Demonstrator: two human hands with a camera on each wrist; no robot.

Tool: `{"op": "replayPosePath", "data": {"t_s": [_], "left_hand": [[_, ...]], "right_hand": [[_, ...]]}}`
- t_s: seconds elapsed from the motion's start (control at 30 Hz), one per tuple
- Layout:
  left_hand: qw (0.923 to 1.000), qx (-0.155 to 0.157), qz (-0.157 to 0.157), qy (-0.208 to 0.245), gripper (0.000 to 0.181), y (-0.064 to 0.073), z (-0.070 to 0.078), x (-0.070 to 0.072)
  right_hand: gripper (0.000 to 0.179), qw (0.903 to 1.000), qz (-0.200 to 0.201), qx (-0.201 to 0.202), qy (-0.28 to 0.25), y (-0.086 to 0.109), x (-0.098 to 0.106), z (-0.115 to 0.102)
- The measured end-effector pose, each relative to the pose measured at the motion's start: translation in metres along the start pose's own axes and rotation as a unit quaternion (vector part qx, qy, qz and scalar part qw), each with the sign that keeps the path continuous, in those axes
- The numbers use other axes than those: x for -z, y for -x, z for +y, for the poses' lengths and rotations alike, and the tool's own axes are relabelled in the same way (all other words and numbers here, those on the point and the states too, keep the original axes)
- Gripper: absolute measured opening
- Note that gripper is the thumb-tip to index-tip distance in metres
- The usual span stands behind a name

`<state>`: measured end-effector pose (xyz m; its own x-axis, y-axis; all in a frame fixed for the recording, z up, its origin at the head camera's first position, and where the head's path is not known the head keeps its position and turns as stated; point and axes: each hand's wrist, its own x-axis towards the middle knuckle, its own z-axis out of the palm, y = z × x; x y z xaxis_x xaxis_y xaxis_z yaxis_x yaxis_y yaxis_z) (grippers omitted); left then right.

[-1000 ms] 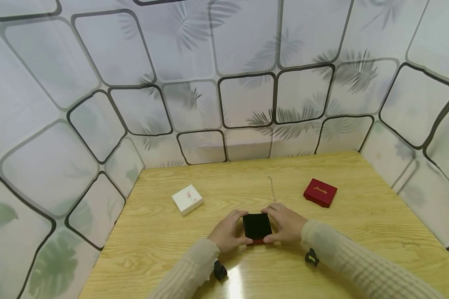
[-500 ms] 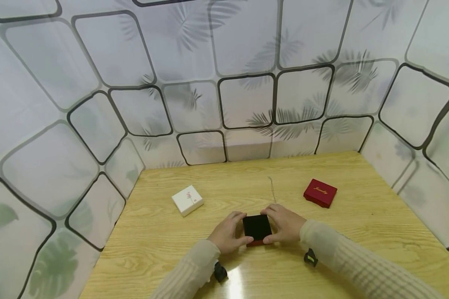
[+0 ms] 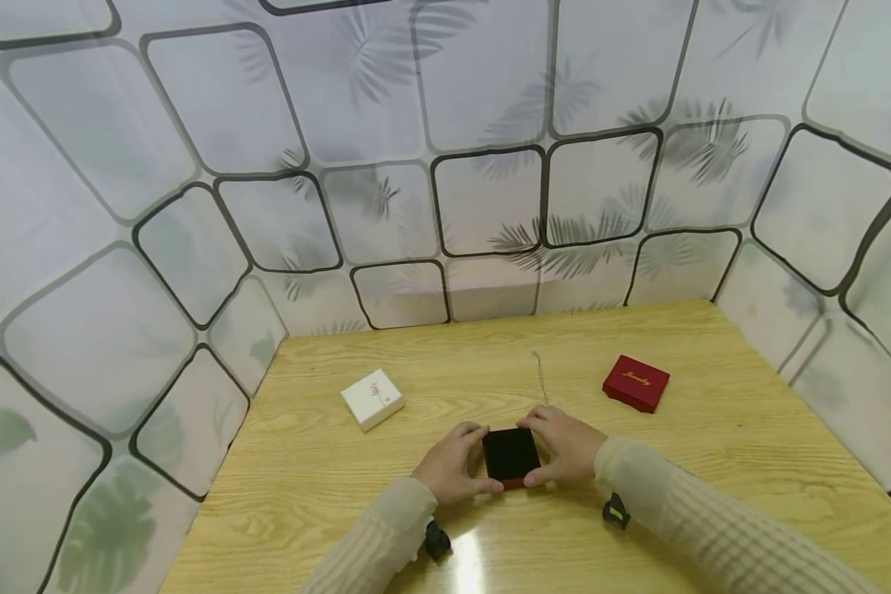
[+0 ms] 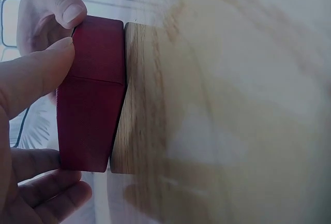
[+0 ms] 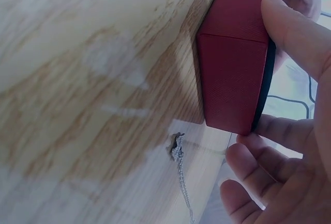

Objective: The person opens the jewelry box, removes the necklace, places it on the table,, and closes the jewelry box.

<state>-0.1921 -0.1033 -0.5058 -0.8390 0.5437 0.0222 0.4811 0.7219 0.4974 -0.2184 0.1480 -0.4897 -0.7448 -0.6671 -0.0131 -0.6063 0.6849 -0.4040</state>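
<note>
On the glossy wood-grain tabletop (image 3: 713,437), a black-topped red box (image 3: 511,454) is set. Beyond it, a thin silvery chain (image 3: 540,379) is laid out, one end bunched near that box. A white box (image 3: 374,398) is placed leftward, a gold-lettered red jewelry box (image 3: 636,383) rightward.

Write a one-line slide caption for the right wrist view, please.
Right hand holds a red box with a black top; a silver chain lies on the wooden table nearby.
</note>
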Motion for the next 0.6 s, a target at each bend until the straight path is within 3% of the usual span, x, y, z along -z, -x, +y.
{"op": "replayPosePath", "data": {"t_s": [0.6], "left_hand": [[0.9999, -0.003, 0.002, 0.012, 0.092, -0.0014, -0.0037, -0.0025]], "right_hand": [[0.097, 0.9998, -0.009, -0.013, -0.007, -0.0014, 0.0007, -0.0017]]}}
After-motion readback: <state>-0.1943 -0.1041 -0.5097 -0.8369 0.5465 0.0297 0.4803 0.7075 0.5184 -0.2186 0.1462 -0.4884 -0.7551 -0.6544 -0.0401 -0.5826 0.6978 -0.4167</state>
